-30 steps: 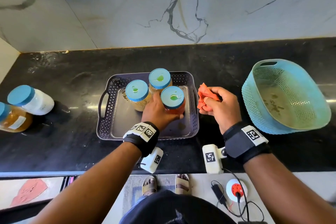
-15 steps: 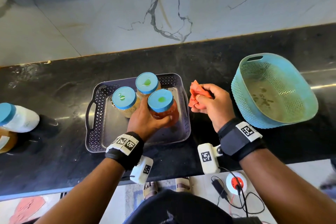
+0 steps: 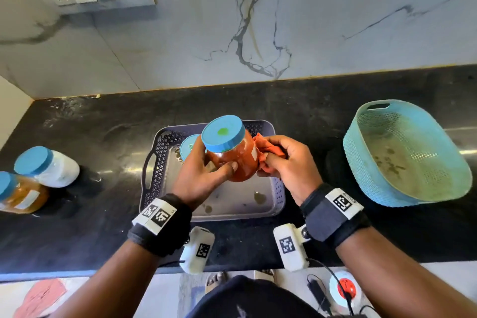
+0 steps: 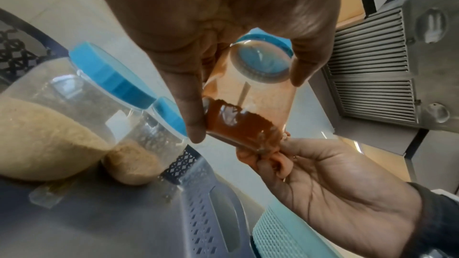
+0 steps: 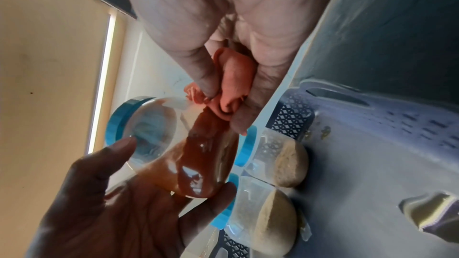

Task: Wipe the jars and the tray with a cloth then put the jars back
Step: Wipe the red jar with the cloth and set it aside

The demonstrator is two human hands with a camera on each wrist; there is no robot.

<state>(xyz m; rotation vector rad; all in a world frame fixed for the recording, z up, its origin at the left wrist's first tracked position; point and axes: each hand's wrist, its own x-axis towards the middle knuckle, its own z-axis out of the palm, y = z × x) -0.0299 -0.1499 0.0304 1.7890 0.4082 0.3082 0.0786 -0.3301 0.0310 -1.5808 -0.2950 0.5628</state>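
My left hand [image 3: 204,175] grips a clear jar of red powder [image 3: 233,155] with a blue lid [image 3: 223,134], lifted and tilted above the grey perforated tray [image 3: 280,193]. My right hand [image 3: 286,165] holds a bunched orange cloth [image 3: 268,148] pressed against the jar's right side. In the left wrist view the thumb and fingers wrap the jar [image 4: 248,109], and the cloth [image 4: 270,144] touches its base. The right wrist view shows the cloth [image 5: 233,81] pinched between thumb and fingers against the jar [image 5: 196,160]. Two jars of beige grains [image 4: 49,125] [image 4: 141,154] stand in the tray.
A white-filled jar [image 3: 49,166] and an amber-filled jar [image 3: 18,195], both blue-lidded, sit on the black counter [image 3: 103,137] at the left. A teal perforated basket [image 3: 402,152] stands at the right. The tray floor carries a few brown stains [image 3: 259,197]. A marble wall rises behind.
My left hand has lifted the red jar out of the tray and tilted it. My right hand brought the orange cloth from beside the tray onto the jar's side.
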